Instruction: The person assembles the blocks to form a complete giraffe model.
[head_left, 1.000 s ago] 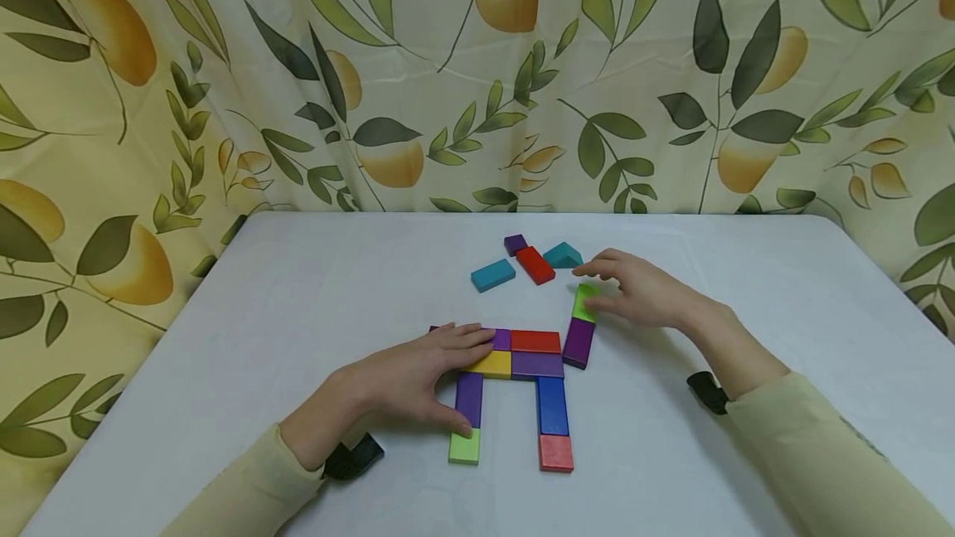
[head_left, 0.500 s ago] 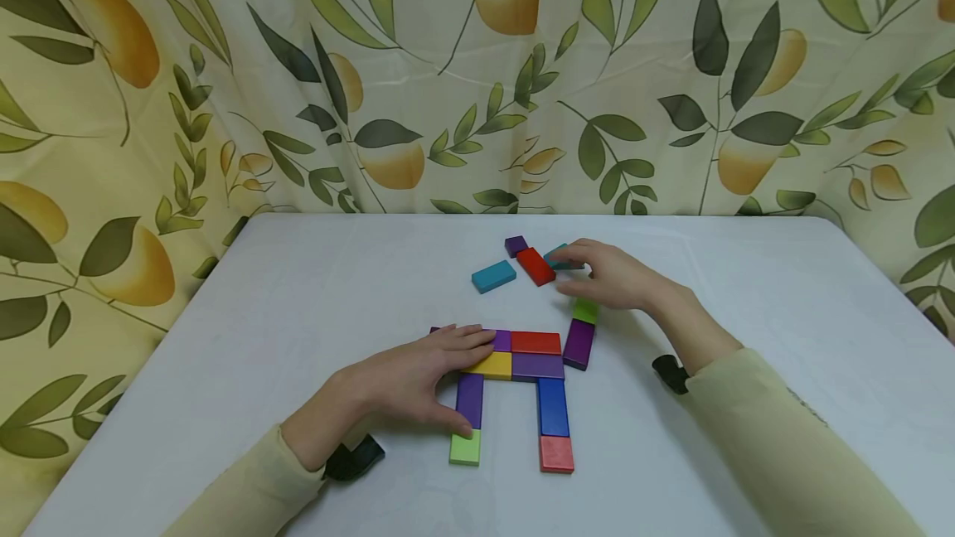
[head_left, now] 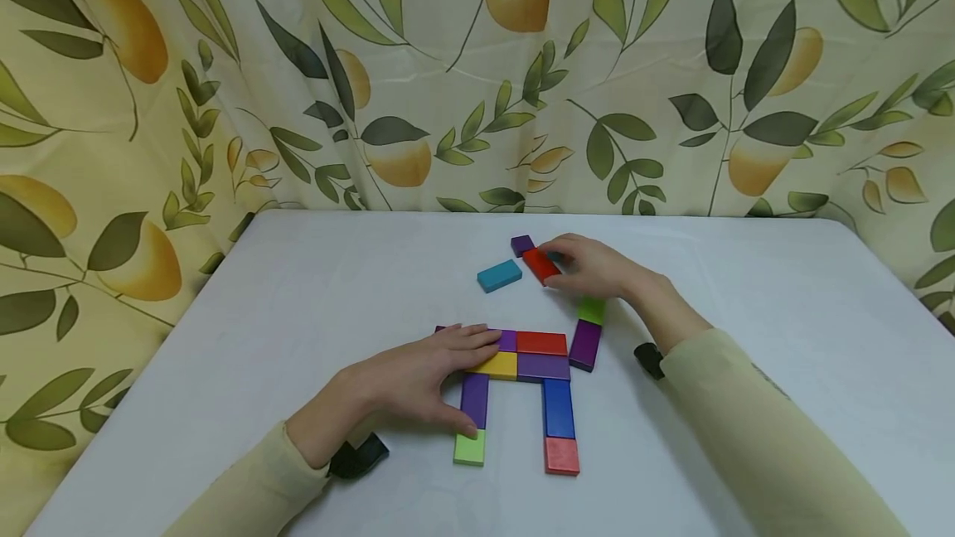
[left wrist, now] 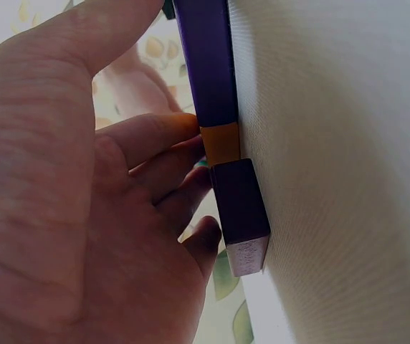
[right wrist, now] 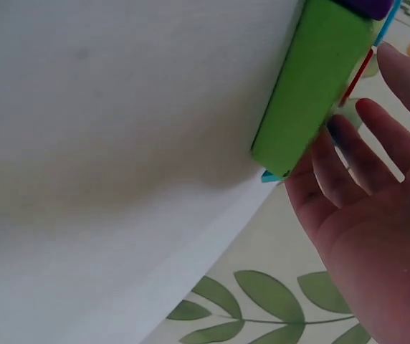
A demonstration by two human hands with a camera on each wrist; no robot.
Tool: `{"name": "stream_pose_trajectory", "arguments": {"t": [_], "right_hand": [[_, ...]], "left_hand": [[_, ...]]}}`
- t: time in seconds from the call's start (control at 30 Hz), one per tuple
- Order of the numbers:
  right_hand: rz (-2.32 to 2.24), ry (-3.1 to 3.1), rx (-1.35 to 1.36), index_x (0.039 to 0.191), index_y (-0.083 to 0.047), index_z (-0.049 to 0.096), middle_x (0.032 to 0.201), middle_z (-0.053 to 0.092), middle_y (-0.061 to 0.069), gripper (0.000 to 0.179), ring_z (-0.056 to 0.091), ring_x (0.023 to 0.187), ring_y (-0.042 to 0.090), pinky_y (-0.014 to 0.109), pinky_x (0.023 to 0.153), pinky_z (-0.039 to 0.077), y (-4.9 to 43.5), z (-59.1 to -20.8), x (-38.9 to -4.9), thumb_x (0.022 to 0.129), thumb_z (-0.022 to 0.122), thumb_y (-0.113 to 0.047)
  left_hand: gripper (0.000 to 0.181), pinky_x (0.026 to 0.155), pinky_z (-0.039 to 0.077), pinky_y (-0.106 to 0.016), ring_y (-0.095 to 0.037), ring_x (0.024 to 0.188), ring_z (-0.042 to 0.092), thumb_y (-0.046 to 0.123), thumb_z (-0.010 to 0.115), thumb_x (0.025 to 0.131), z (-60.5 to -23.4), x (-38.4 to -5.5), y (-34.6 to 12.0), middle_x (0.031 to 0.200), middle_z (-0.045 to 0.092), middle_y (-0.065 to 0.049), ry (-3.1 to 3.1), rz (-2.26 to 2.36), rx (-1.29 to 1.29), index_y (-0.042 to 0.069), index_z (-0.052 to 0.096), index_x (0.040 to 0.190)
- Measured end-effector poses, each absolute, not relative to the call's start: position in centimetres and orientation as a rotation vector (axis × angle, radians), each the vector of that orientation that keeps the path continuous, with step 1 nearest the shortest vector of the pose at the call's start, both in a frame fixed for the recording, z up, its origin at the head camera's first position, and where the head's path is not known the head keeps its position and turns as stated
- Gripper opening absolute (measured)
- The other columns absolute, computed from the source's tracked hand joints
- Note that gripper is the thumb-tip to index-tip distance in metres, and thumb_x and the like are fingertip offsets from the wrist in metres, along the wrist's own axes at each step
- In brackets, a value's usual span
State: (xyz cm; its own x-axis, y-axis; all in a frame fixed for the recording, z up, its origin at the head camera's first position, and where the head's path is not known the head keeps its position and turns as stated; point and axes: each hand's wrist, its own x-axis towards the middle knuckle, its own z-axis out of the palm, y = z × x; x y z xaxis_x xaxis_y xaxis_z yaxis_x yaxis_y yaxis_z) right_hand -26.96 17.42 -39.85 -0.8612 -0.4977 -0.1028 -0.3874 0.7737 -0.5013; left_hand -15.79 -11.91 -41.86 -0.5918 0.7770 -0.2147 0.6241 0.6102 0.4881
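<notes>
My left hand [head_left: 421,371] lies over the left part of a flat arrangement of coloured blocks, fingers extended, the thumb near a light green block [head_left: 469,450]. Under it show a yellow block [head_left: 498,366] and a purple leg block [head_left: 474,401]; the hand hides some blocks. At the back, my right hand [head_left: 597,268] has its thumb and fingertips at opposite ends of a red block [head_left: 540,266], which lies on the table. Behind that hand a teal triangular block is mostly hidden. The right wrist view shows a green block [right wrist: 316,86] close below the fingers.
A blue-teal block [head_left: 499,276] and a small purple block [head_left: 522,245] lie by the red one. A dark purple block [head_left: 585,345] slants beside the arrangement's right side. Blue [head_left: 559,408] and pinkish-red [head_left: 562,456] blocks form the right leg. A patterned curtain [head_left: 462,106] hangs behind the table.
My right hand has moved left, from beside the green block past the teal triangle to the red block, its fingers closing in there. The left hand stays in place.
</notes>
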Motion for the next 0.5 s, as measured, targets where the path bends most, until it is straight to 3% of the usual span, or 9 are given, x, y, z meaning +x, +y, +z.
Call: {"name": "stream_pose_trajectory", "arguments": {"t": [0.23,0.5], "right_hand": [[-0.642,2.693,-0.712,0.145,-0.003,0.053,0.151,0.043,0.022,0.056,0.042,0.134,0.042,0.058,0.109,0.038,16.72,-39.72,-27.33,0.094,0.071,-0.018],[-0.596,2.727,-0.745,0.139,-0.002,0.06,0.141,0.05,0.021,0.053,0.047,0.128,0.039,0.056,0.106,0.042,16.96,-39.6,-27.06,0.09,0.074,-0.017]], "left_hand": [[0.099,0.12,0.022,-0.046,-0.015,0.153,0.008,0.058,0.076,0.082,-41.88,-15.75,-11.86,0.166,0.016,0.012,2.424,0.52,1.104,0.023,0.028,0.161],[0.099,0.119,0.023,-0.047,-0.015,0.153,0.008,0.058,0.077,0.082,-41.78,-15.73,-11.81,0.166,0.016,0.013,2.426,0.518,1.072,0.025,0.028,0.161]]}}
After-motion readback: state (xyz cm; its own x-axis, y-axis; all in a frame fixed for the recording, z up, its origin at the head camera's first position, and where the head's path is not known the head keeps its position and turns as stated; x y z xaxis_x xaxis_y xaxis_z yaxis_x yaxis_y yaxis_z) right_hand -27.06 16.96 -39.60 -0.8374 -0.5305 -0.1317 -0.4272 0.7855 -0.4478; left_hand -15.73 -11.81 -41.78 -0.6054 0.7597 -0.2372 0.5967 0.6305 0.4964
